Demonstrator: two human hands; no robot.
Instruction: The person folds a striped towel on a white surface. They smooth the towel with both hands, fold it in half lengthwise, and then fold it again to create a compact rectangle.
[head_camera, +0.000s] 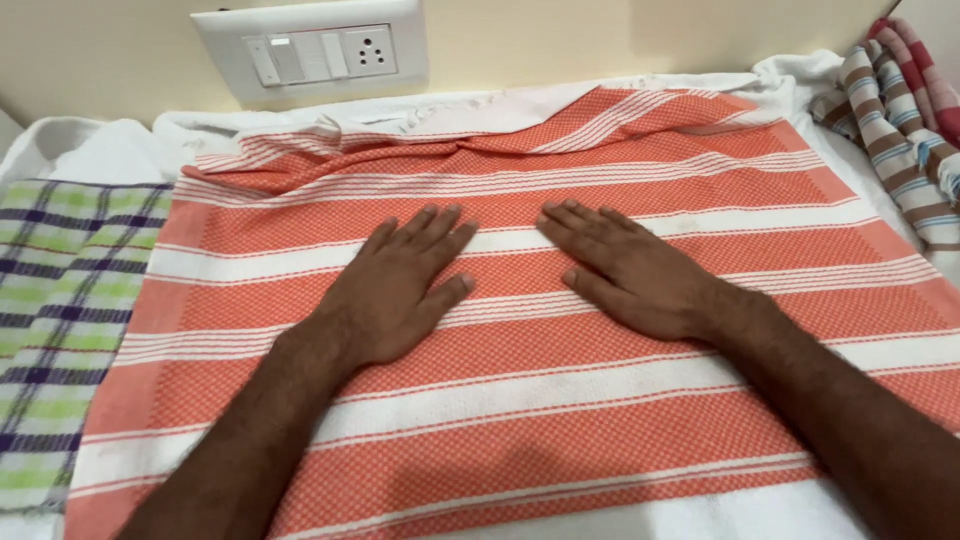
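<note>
An orange-and-white striped towel (520, 330) lies spread over a white-covered counter (110, 150), reaching from the near edge almost to the back edge under the wall. Both hands rest flat on its middle. The left hand (390, 290) lies palm down with its fingers (425, 235) stretched out and close together, gripping nothing. The right hand (625, 270) lies the same way, its fingers (575, 225) extended and angled inward, so that the two sets of fingertips point toward each other with a small gap between them. With palms pressed down like this, the hands appear to be holding the cloth flat against the surface rather than lifting it; the cloth beneath and near them looks smooth.

Toward the back edge the towel is rumpled and partly folded over on itself, showing a paler underside, which suggests that part has not been flattened. A green-and-purple checked cloth (55, 330) lies along the left edge, just beside the towel. A bunched brown, blue and red striped cloth (900, 130) sits at the back right corner. A white switch plate (315, 50) is mounted on the wall above.
</note>
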